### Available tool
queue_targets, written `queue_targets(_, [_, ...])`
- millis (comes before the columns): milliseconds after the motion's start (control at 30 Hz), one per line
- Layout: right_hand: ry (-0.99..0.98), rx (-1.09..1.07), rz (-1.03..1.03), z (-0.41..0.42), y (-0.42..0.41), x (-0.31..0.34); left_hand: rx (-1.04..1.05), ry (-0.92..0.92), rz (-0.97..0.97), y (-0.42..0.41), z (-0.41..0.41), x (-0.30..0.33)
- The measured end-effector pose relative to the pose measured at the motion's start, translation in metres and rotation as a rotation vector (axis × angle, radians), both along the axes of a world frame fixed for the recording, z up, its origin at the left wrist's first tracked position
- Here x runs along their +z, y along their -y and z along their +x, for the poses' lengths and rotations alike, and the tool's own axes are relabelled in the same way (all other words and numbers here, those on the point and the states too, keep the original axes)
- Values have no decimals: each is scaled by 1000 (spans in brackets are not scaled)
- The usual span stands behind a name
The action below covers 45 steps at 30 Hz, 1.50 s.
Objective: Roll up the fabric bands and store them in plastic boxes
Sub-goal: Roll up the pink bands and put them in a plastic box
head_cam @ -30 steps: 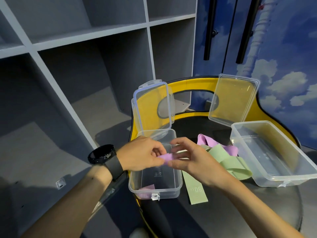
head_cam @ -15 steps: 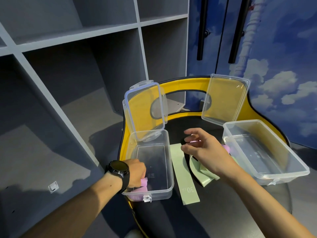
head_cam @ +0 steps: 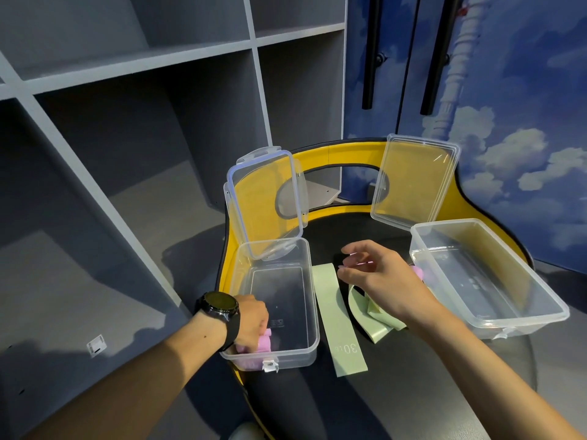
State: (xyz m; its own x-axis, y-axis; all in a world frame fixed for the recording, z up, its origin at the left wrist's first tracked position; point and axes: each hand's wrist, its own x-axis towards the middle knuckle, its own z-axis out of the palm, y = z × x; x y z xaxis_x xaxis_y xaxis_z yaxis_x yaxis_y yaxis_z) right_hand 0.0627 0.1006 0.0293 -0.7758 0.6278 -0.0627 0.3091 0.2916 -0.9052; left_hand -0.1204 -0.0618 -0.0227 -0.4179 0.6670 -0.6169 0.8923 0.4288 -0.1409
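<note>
Left grip pinches pink roll inside box; right grip spread.

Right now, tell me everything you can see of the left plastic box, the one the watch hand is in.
The left plastic box is a clear, rectangular tub of thin plastic, sitting upright on the dark table at its yellow-rimmed left edge. Its hinged lid stands open at the far end, with a white latch at the near end. The left hand reaches into its near left corner, holding a pink roll. A flat green band lies alongside its right wall.
</note>
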Motion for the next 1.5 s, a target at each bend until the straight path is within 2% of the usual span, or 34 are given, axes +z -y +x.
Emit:
queue_targets(200, [25,25,24,0,0,-3,60,33,49,1,-4,4])
queue_targets(767, [17,0,-17,2,-6,-1,31,-89,14,-5,0,14])
queue_targets(833, [3,-32,-19,8,-12,2,34,-85,122,-14,4,27])
queue_targets(1033, [-50,-184,-62,33,-41,4,57,-17,682,-68,29,61])
queue_targets(1167, [-51,-254,-87,49,-57,0,24,17,845,-115,52,60])
queue_targets(1267, [-33,-283,-77,59,-68,-6,21,4,845,-146,63,49])
queue_targets(1500, [-17,-300,-64,71,-82,-13,199,-104,648,-186,40,3])
